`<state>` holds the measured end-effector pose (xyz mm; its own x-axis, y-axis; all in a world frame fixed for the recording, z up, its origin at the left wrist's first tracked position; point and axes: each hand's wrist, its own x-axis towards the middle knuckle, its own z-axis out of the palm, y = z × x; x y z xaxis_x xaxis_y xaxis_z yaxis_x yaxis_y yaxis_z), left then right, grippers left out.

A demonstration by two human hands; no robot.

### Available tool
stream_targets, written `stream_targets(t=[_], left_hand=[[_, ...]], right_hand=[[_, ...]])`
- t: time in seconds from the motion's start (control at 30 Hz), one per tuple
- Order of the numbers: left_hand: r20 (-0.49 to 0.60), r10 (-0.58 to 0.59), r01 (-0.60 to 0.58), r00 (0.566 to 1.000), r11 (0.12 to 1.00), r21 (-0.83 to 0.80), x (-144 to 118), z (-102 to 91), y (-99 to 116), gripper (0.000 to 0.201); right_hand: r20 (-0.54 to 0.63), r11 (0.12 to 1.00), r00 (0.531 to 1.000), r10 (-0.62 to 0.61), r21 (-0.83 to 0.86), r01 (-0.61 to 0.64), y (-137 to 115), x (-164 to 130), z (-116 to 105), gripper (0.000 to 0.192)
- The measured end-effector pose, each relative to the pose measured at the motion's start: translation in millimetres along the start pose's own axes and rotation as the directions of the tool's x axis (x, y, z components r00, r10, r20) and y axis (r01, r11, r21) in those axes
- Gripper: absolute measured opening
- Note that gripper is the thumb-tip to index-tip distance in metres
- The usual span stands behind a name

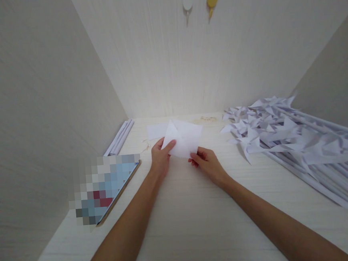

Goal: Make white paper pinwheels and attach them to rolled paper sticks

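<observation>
A white sheet of paper (pixel 184 139), partly folded with a triangular flap on its left, lies on the pale wooden desk (pixel 181 226). My left hand (pixel 160 157) presses on the sheet's left edge, fingers on top of the flap. My right hand (pixel 207 164) pinches the sheet's lower right corner between thumb and fingers. Both forearms reach in from the bottom of the view.
A big heap of folded white paper pinwheels on rolled paper sticks (pixel 295 137) covers the right side of the desk. A few rolled paper sticks (pixel 119 138) lie at the left wall. A blurred-out tablet (pixel 108 188) sits at the left. Two hooks (pixel 200 1) hang on the back wall.
</observation>
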<state>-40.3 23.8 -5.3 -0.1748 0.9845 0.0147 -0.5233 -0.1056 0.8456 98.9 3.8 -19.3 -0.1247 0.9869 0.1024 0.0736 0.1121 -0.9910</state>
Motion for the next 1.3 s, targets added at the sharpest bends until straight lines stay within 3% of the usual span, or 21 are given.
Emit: stream_targets(t=[0.17,0.33,0.43,0.57,0.63,0.83,1.1,1.3], left_hand=[[0.056,-0.03,0.02,0.998,0.985,0.173,5.3,-9.0,-3.0,0.024],[0.144,-0.126,0.091,0.982,0.969,0.229,-2.6,-3.7,-6.7,0.036],[0.107,-0.127,0.105,0.986,0.976,0.189,-11.4,5.7,-8.7,0.037],[0.065,-0.102,0.095,0.993,0.99,0.106,-19.1,14.8,-9.4,0.021],[0.073,-0.092,0.086,0.993,0.993,0.083,-20.2,16.4,-8.8,0.019],[0.068,-0.069,0.066,0.995,0.996,0.054,-19.2,15.8,-8.9,0.018],[-0.046,-0.078,0.077,0.996,0.997,-0.032,-14.4,14.5,-8.4,0.027],[-0.009,-0.11,0.11,0.994,0.994,-0.025,-16.7,14.4,-7.5,0.029]], right_hand=[[-0.138,0.992,0.99,-0.008,0.125,0.026,2.2,3.2,-6.0,0.025],[-0.345,0.909,0.937,0.058,0.406,0.093,2.3,9.9,-11.0,0.026],[-0.269,0.884,0.961,0.06,0.462,0.074,-0.7,7.6,-6.3,0.029],[-0.024,0.949,0.999,0.026,0.316,-0.017,-2.0,1.2,3.7,0.027],[0.034,0.964,0.999,0.011,0.266,-0.02,-1.0,-0.1,5.9,0.031],[0.097,0.957,0.994,0.041,0.283,-0.068,-1.4,0.5,2.0,0.024],[0.101,0.995,0.995,-0.023,0.098,0.013,-4.1,-1.9,1.3,0.014],[0.083,0.996,0.993,-0.088,0.018,0.087,-5.5,-3.2,1.3,0.014]])
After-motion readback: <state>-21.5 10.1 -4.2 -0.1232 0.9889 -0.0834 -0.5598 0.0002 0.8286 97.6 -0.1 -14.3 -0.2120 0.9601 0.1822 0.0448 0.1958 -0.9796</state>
